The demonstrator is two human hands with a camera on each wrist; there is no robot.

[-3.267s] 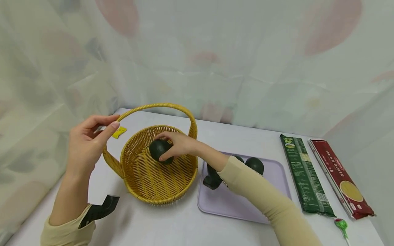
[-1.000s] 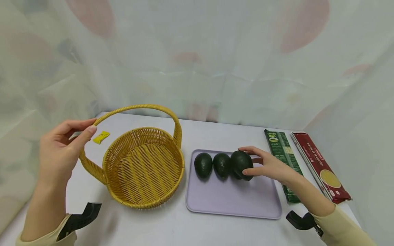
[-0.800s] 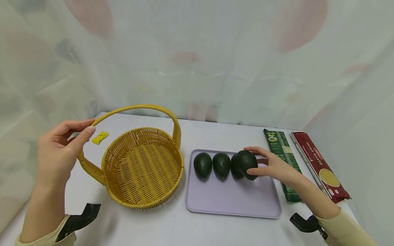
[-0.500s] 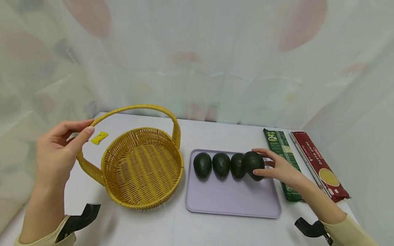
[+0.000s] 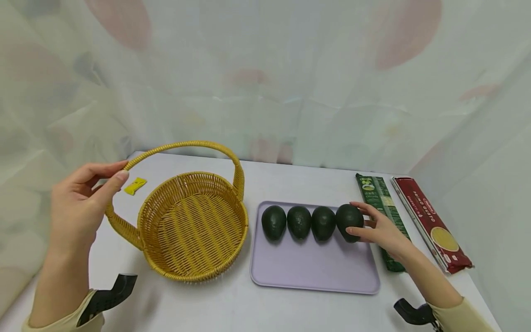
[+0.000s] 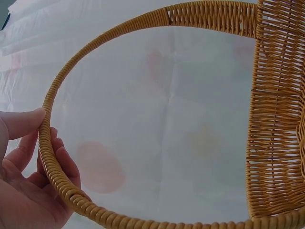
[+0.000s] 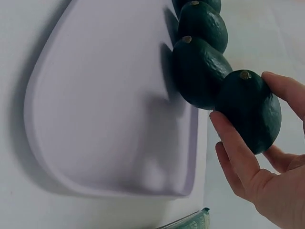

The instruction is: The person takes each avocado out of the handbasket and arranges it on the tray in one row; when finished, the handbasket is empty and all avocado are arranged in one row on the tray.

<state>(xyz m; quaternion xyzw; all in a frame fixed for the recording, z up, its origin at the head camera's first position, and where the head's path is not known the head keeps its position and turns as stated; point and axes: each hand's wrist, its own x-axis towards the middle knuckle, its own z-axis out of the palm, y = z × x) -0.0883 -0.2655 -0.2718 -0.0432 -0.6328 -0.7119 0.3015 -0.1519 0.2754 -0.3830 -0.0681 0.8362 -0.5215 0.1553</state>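
My left hand point(image 5: 80, 203) pinches the handle point(image 6: 57, 164) of a round yellow wicker basket point(image 5: 192, 230) between thumb and fingers; nothing lies inside the basket. On the lilac tray point(image 5: 311, 272), three dark green avocados, among them the leftmost avocado point(image 5: 274, 223), stand in a row along the back. At the row's right end, my right hand point(image 5: 383, 233) grips another avocado point(image 7: 250, 112) with thumb and fingers around its sides. That avocado is right beside its neighbour point(image 7: 198, 71); whether it rests on the tray I cannot tell.
To the right of the tray lie a green spaghetti packet point(image 5: 379, 203), partly behind my right hand, and a red spaghetti packet point(image 5: 431, 226). A small yellow wrapped sweet point(image 5: 135, 186) lies behind the basket handle. A patterned curtain point(image 5: 265, 92) hangs behind the white table.
From over the basket, where it held an avocado, my right hand has moved to the tray. Holding an avocado there, it has shifted rightward to the row's end. My left hand keeps the handle.
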